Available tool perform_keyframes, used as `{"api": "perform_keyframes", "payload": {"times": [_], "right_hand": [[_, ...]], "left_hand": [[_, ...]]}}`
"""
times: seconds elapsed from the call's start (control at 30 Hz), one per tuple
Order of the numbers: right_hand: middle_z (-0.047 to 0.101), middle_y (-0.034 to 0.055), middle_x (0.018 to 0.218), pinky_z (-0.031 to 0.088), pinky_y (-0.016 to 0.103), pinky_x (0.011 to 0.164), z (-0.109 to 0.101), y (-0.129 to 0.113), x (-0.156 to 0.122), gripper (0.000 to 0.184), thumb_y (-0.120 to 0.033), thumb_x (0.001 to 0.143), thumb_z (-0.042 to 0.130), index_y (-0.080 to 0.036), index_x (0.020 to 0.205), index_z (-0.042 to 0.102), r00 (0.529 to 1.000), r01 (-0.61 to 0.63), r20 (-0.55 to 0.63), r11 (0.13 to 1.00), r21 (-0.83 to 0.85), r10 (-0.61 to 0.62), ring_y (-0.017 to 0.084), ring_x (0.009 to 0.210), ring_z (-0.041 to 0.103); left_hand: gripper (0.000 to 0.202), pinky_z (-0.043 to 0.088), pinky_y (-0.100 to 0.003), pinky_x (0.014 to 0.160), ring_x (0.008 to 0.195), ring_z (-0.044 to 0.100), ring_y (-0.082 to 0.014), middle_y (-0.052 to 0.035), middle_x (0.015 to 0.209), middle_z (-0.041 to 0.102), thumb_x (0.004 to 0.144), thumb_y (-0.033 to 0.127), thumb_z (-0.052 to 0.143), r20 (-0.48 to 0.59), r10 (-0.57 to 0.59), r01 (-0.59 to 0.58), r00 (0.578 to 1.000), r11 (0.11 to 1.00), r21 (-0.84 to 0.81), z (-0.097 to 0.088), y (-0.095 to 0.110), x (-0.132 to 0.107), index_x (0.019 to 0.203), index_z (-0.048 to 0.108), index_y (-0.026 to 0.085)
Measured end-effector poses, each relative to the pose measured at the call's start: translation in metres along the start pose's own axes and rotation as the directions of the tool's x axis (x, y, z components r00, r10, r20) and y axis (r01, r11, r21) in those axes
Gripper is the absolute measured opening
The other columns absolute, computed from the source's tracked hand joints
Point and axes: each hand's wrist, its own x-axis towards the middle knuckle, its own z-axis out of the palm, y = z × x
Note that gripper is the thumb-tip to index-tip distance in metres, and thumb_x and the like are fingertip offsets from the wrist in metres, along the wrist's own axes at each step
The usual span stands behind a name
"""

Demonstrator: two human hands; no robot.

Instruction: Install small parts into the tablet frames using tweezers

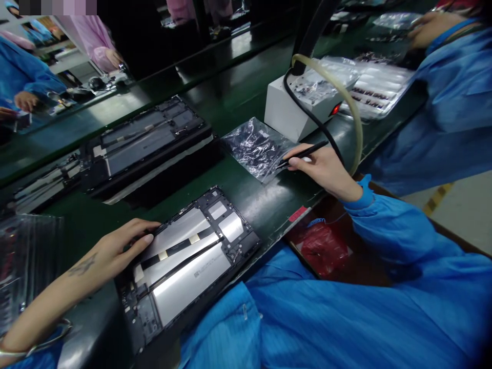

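An opened tablet (192, 277) lies at an angle near the bench's front edge, its silver battery cells and ribbon cable exposed. My left hand (128, 243) grips its upper left edge, with the thumb on top and the other fingers curled, partly hidden. My right hand (325, 171) pinches black tweezers (313, 149) whose tips point left, over a clear plastic bag (255, 146) with dark contents. Whether the tips hold anything is too small to tell. A small white thing shows by my right fingers.
Stacked tablet housings (149, 138) stand behind the open tablet. A white box (290, 110) with a lit red switch stands right of the bag, a yellowish hose (357, 118) looping past it. At right, a co-worker's hand (434, 28) is near parts trays (380, 89). Plastic trays (31, 266) lie at left.
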Motion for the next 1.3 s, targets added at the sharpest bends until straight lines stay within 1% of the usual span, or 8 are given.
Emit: {"api": "perform_keyframes", "payload": {"times": [0.1,0.23,0.33,0.47,0.57,0.73,1.03,1.3], "right_hand": [[0.075,0.0041,0.095,0.062,0.031,0.072,-0.002,0.002,0.001,0.032,-0.052,0.090,0.072,-0.022,0.099,0.078,0.999,0.016,0.040,0.996,-0.091,-0.012,0.019,0.082,0.072],[0.073,0.0026,0.092,0.061,0.029,0.066,0.001,0.004,-0.002,0.029,-0.050,0.089,0.073,-0.022,0.097,0.076,0.982,0.014,-0.185,0.999,-0.039,-0.021,0.016,0.072,0.070],[0.073,0.0019,0.091,0.059,0.030,0.063,0.005,0.003,-0.005,0.023,-0.046,0.089,0.074,-0.024,0.094,0.075,0.967,0.053,-0.249,0.998,-0.025,-0.057,0.016,0.070,0.069],[0.073,0.0020,0.090,0.059,0.033,0.066,0.008,-0.001,-0.004,0.018,-0.043,0.090,0.073,-0.025,0.091,0.074,0.965,0.082,-0.247,0.995,-0.052,-0.092,0.020,0.079,0.071],[0.074,0.0026,0.090,0.058,0.033,0.069,0.006,-0.003,0.000,0.019,-0.044,0.091,0.070,-0.025,0.091,0.074,0.976,0.076,-0.195,0.993,-0.094,-0.094,0.022,0.084,0.071],[0.076,0.0046,0.099,0.056,0.033,0.076,0.004,-0.005,0.003,0.026,-0.049,0.092,0.068,-0.024,0.097,0.075,0.995,0.072,-0.058,0.985,-0.155,-0.082,0.023,0.094,0.070],[0.073,0.0043,0.097,0.060,0.034,0.074,0.000,-0.002,-0.002,0.026,-0.047,0.094,0.068,-0.022,0.098,0.073,0.997,0.014,-0.070,0.993,-0.117,-0.022,0.023,0.092,0.070],[0.073,0.0037,0.101,0.062,0.036,0.076,0.001,-0.003,-0.005,0.016,-0.040,0.096,0.067,-0.025,0.100,0.074,0.997,0.071,-0.022,0.983,-0.167,-0.076,0.023,0.095,0.071]], "left_hand": [[0.039,0.056,-0.037,0.101,0.115,0.068,-0.0204,0.0135,0.127,0.067,0.104,0.045,0.039,0.038,0.014,-0.017,0.999,0.998,0.061,-0.004,0.002,0.001,0.136,0.048,0.064],[0.041,0.056,-0.048,0.102,0.119,0.065,-0.0284,0.0023,0.131,0.065,0.102,0.048,0.036,-0.068,0.106,-0.082,0.992,0.956,0.283,-0.012,0.027,0.016,0.139,0.052,0.051],[0.043,0.053,-0.056,0.101,0.126,0.058,-0.0349,-0.0085,0.140,0.059,0.102,0.041,0.033,-0.124,0.370,-0.271,0.921,0.834,0.481,-0.010,0.082,0.044,0.138,0.056,0.035],[0.047,0.052,-0.047,0.101,0.132,0.052,-0.0309,-0.0112,0.151,0.049,0.101,0.020,0.036,0.069,0.658,-0.593,0.750,0.623,0.509,0.006,0.176,0.100,0.146,0.046,0.027],[0.051,0.054,-0.042,0.091,0.112,0.062,-0.0280,-0.0164,0.139,0.054,0.101,0.010,0.030,0.102,0.626,-0.569,0.773,0.613,0.549,0.018,0.217,0.136,0.149,0.043,0.022],[0.042,0.054,-0.039,0.085,0.102,0.064,-0.0258,-0.0146,0.127,0.059,0.100,0.010,0.034,0.113,0.559,-0.535,0.822,0.686,0.493,0.025,0.214,0.160,0.140,0.047,0.016],[0.039,0.053,-0.042,0.099,0.122,0.060,-0.0276,-0.0152,0.144,0.056,0.101,0.009,0.038,0.113,0.612,-0.584,0.783,0.660,0.473,0.025,0.199,0.161,0.138,0.051,0.015],[0.042,0.054,-0.041,0.097,0.117,0.062,-0.0278,-0.0148,0.145,0.055,0.105,0.012,0.033,0.159,0.556,-0.558,0.816,0.683,0.472,0.020,0.207,0.158,0.143,0.052,0.015]]}}
